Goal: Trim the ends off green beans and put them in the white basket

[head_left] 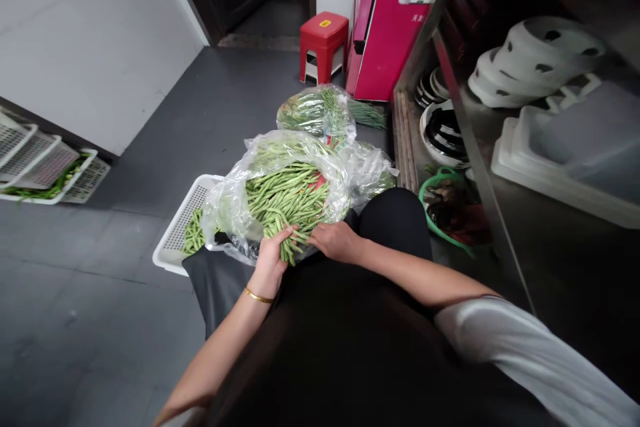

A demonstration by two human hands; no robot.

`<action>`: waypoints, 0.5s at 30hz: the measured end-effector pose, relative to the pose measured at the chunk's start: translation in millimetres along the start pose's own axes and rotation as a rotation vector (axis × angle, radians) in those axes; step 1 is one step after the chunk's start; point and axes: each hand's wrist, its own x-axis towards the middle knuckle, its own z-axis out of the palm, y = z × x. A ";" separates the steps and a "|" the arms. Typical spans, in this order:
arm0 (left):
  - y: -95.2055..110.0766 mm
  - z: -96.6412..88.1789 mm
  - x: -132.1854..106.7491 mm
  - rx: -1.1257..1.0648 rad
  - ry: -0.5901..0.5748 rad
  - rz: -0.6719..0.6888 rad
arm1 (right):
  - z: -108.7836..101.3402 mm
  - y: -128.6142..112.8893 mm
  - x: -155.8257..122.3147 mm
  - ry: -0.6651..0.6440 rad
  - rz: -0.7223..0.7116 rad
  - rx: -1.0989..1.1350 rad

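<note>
Long green beans (290, 190) fill an opened clear plastic bag (225, 197) in front of my knees. My left hand (273, 257) is closed round a bunch of these beans, their ends sticking out past the thumb. Close beside it, my right hand (335, 240) is closed at the tips of the bunch, fingers pinched on the bean ends. Part of its grip is hidden from above. Left of the bag stands a white perforated basket (173, 233) with short bean pieces (194, 232) in it, partly covered by the bag and my dark apron.
More bagged greens (310, 113) lie behind the beans, near a red stool (324, 40) and a pink cabinet (390, 33). At right is a metal shelf (480, 193) with white containers (535, 60); a green basket (443, 177) sits below. White baskets (83, 180) stand far left.
</note>
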 end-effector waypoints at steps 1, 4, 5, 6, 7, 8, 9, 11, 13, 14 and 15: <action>-0.6 0.9 -2.4 0.003 0.006 0.009 | -0.3 -2.4 -0.2 0.042 0.006 0.054; -2.5 2.0 -8.4 -0.005 -0.037 0.001 | -16.2 -12.5 3.1 0.218 -0.063 0.327; -3.1 1.8 -10.2 -0.007 -0.063 0.000 | -25.0 -15.8 4.3 0.291 -0.061 0.460; -3.4 1.3 -12.3 -0.008 -0.086 0.003 | -34.0 -17.8 5.4 0.347 -0.035 0.611; -3.1 0.4 -14.9 -0.007 -0.107 0.009 | -42.2 -17.9 6.4 0.353 -0.002 0.770; -2.4 -0.7 -18.2 0.000 -0.126 0.020 | -48.7 -15.5 7.6 0.286 0.020 0.920; -1.1 -2.0 -22.0 0.019 -0.150 0.031 | -52.7 -10.9 9.1 0.153 0.035 1.041; 2.7 -4.7 -30.6 0.091 -0.226 0.051 | -52.4 2.0 13.0 -0.182 0.071 1.156; 6.7 -6.9 -37.8 0.167 -0.331 0.046 | -42.9 11.8 17.8 -0.358 0.142 1.172; 8.3 -7.8 -39.9 0.184 -0.376 0.030 | -36.4 13.2 20.3 -0.338 0.175 1.181; 9.6 -8.6 -40.7 0.185 -0.407 0.007 | -29.8 11.9 22.6 -0.267 0.193 1.188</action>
